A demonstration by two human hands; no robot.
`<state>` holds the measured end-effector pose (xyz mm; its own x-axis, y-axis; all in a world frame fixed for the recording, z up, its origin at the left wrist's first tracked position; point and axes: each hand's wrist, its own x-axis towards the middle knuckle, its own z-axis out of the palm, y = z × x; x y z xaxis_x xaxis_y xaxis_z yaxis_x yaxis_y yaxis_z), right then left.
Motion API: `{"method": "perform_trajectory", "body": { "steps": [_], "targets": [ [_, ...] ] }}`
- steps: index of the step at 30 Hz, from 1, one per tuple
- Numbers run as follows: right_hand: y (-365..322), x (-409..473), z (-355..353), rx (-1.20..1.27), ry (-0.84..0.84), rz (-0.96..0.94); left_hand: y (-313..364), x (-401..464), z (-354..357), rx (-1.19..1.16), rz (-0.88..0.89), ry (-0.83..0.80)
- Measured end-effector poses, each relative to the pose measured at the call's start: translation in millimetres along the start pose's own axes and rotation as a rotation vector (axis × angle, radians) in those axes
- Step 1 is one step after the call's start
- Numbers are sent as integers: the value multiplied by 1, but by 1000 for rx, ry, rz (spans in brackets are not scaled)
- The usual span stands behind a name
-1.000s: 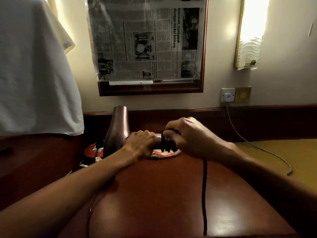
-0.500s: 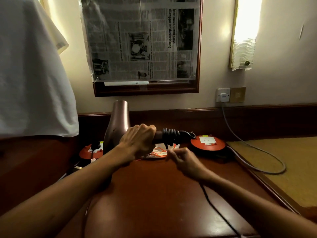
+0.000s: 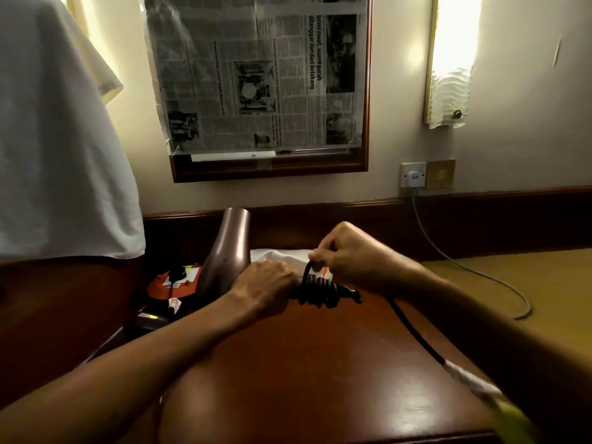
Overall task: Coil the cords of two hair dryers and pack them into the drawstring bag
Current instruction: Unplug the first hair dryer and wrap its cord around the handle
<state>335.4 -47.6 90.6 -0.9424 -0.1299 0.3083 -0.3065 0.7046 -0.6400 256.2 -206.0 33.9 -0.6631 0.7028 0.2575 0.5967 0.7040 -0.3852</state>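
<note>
Head view: left hand (image 3: 266, 283) grips handle of brown hair dryer (image 3: 229, 248) above table (image 3: 320, 363); right hand (image 3: 349, 251) pinches black cord (image 3: 413, 328) over coil (image 3: 318, 288). Advice: lay each turn snug beside the previous one, keep tension. White bag (image 3: 282, 256) lies behind

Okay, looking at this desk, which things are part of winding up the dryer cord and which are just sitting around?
In the job:
- brown hair dryer
- black cord
- left hand gripping the handle
- right hand pinching the cord

Lying about:
- orange object
- white bag
- grey wall cable
- newspaper
</note>
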Motion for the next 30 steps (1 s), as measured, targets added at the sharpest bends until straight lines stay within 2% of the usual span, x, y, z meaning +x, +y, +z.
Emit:
{"method": "perform_trajectory", "body": {
  "steps": [4,7,10,13,14,16,19,21,23,26,28,30],
  "targets": [
    [8,25,-18,52,-14,52,-13,0,-9,-30,106,107],
    [16,38,-22,120,-41,121,-20,2,-27,-128,132,265],
    [25,37,-22,209,-61,105,-26,6,-51,-229,45,394],
    [30,30,-5,548,-55,119,-34,13,-72,-334,-78,435],
    [29,25,4,590,-59,132,-36,15,-77,-350,-98,439],
    [26,11,25,571,-100,144,-39,21,-82,-331,-142,412],
    [18,-18,48,458,-262,178,-43,29,-80,-265,-250,380],
    [12,-25,54,399,-291,182,-44,32,-74,-183,-298,313],
    [1,-19,46,218,-220,109,-40,31,-63,-155,-277,158],
    [-12,-1,13,-108,-85,-55,-32,26,-47,-263,-172,-59],
    [-13,10,-12,-208,-7,-125,-25,19,-41,-254,-123,-123],
    [-11,20,-28,-271,30,-189,-18,13,-33,-133,-42,-100]
  ]
}}
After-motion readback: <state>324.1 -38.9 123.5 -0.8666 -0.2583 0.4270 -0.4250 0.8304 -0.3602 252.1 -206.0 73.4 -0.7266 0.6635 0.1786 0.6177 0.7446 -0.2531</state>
